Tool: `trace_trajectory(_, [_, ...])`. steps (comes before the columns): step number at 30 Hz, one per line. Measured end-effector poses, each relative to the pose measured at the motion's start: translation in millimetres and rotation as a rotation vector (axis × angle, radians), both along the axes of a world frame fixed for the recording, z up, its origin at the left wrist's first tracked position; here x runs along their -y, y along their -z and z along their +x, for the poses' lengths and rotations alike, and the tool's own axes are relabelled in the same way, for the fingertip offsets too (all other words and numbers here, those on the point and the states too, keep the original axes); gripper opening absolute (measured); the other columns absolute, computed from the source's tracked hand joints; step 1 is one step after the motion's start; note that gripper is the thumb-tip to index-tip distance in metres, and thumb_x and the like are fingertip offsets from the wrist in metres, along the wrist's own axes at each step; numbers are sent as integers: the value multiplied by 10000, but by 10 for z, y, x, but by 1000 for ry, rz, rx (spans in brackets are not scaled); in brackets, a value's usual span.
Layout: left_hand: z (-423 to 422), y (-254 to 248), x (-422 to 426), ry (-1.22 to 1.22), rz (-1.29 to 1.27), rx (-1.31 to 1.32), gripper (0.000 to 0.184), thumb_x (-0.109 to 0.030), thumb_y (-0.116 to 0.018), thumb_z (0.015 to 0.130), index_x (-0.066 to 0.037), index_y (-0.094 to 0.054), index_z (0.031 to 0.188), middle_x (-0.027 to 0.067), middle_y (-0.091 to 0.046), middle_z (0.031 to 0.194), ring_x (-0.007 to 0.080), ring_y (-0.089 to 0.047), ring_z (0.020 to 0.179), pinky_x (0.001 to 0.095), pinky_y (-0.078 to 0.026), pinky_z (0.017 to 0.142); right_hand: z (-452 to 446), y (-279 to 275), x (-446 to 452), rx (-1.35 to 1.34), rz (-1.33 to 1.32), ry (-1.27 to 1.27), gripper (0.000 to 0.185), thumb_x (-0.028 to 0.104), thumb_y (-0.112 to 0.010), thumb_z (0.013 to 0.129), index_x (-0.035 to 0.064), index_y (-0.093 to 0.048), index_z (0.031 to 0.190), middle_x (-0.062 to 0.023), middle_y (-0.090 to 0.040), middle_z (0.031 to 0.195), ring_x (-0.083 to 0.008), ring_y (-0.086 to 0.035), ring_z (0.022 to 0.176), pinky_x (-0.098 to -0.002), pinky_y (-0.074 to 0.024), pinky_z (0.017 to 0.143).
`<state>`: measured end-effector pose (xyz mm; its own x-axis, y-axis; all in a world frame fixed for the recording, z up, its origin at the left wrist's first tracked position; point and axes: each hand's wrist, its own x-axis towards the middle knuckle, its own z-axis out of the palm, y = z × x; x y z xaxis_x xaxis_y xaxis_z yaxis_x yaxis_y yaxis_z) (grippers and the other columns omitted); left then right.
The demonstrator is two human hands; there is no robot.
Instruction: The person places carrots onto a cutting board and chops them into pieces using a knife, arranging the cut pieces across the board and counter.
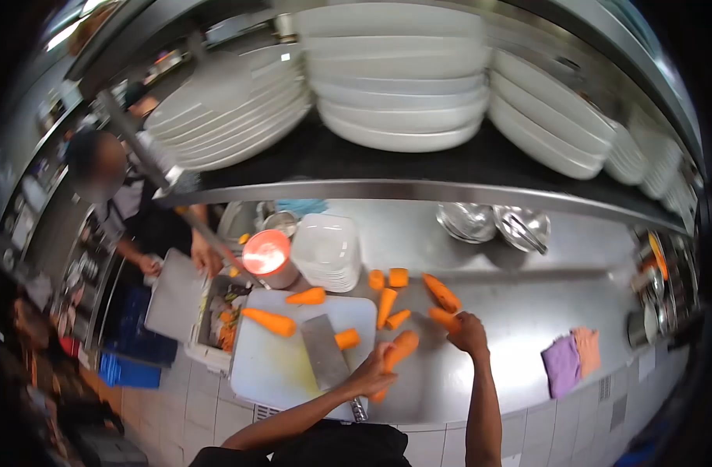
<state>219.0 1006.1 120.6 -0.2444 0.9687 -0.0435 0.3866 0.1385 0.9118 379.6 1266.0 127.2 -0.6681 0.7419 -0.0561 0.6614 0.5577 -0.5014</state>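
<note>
Left hand (370, 377): your fingers are clamped on a long carrot (402, 348), whose two ends show past your grip, just beside the cutting board (251, 356)
Right hand (470, 336): your fingers are closed round a carrot stub (442, 318), over the steel counter (519, 311); your hand hides part of it, so its full length is hard to judge
Cleaver (320, 350): lying on the cutting board, its handle running under your left wrist
Cutting board: two tapered carrots (269, 321) and a cut chunk (346, 338) lie near the blade
Steel counter: more carrot pieces (386, 306) lie beyond your hands, right of the stacked white bowls (325, 241)
Cloths (562, 366): purple and orange, touching, to the right of your right hand
Co-worker (130, 202): at the far left, both hands at a flat pale panel (175, 300)
</note>
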Motion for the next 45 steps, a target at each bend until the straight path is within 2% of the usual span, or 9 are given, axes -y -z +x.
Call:
trace_trajectory(6, [-469, -1028, 1333, -423, -171, 796, 850, 19, -651, 759, -179, -300, 1507, 158, -540, 1276, 226, -618, 1047, 350, -518, 887, -867, 383, -622, -30, 138, 111, 659, 268, -844, 635, 3, -539, 1157, -215, -686, 959, -421, -663, 962, -467, -555, 830])
trace_trajectory(12, [-1238, -1254, 2416, -1097, 246, 777, 845, -39, -581, 717, -184, -340, 1514, 171, -577, 1204, 239, -649, 879, 347, -593, 669, -1282, 610, -1029, 295, 204, -24, 803, 304, -907, 499, -55, -564, 1131, -252, -712, 1032, -387, -705, 983, -419, -594, 840])
trace_trajectory(14, [-1764, -1113, 2603, -1111, 383, 631, 823, -73, -557, 743, -177, -320, 1524, 171, -575, 1187, 246, -641, 876, 348, -591, 680, -1409, 643, -904, 344, 241, -76, 722, 302, -909, 493, -56, -618, 1048, -251, -718, 1000, -379, -712, 961, -421, -597, 836])
trace_trajectory(19, [-3071, -859, 2745, -977, 592, 954, 711, -62, -540, 788, -182, -340, 1460, 163, -553, 1100, 260, -634, 830, 367, -580, 654, -1266, 197, -697, 350, 72, -45, 484, 260, -906, 531, -64, -693, 820, -191, -739, 826, -280, -748, 778, -408, -600, 705])
trace_trajectory(21, [-3475, -761, 2762, -927, 602, 1120, 576, -74, -529, 819, -155, -381, 1370, 169, -583, 1073, 279, -656, 813, 392, -599, 648, -949, 265, -671, -46, -286, 119, 390, 207, -875, 582, -48, -688, 809, -122, -725, 786, -219, -719, 710, -380, -574, 623])
trace_trajectory(23, [-3740, -796, 2760, -905, 574, 1161, 514, -85, -538, 819, -125, -409, 1316, 173, -603, 1039, 292, -669, 795, 408, -609, 645, -747, 107, -387, -328, -608, 221, 304, 146, -823, 640, -23, -679, 848, -72, -678, 757, -184, -656, 656, -346, -532, 559])
trace_trajectory(31, [-4473, -411, 3248, -757, 513, 1270, 233, -170, -580, 817, -71, -596, 1027, 131, -658, 952, 295, -694, 775, 420, -623, 685, -930, -1151, 1324, -591, -807, 246, 371, 79, -716, 740, -29, -612, 1080, -57, -634, 878, -167, -625, 742, -303, -514, 665])
trace_trajectory(38, [-4693, 84, 3182, -899, 454, 1330, 469, -161, -558, 863, -78, -460, 1314, 145, -591, 1218, 329, -622, 1093, 473, -552, 925, -2320, -1628, 1833, -905, -1001, 120, 493, 73, -711, 812, -76, -546, 1252, -129, -658, 1099, -216, -664, 960, -341, -537, 853])
trace_trajectory(45, [-5127, 678, 2931, -916, 469, 1339, 452, -58, -542, 927, -54, -439, 1368, 138, -556, 1307, 320, -577, 1210, 471, -490, 1038, -3813, -1582, 1300, -639, -1013, -16, 398, 84, -738, 828, -45, -609, 1182, -101, -678, 1071, -208, -670, 981, -359, -554, 868])
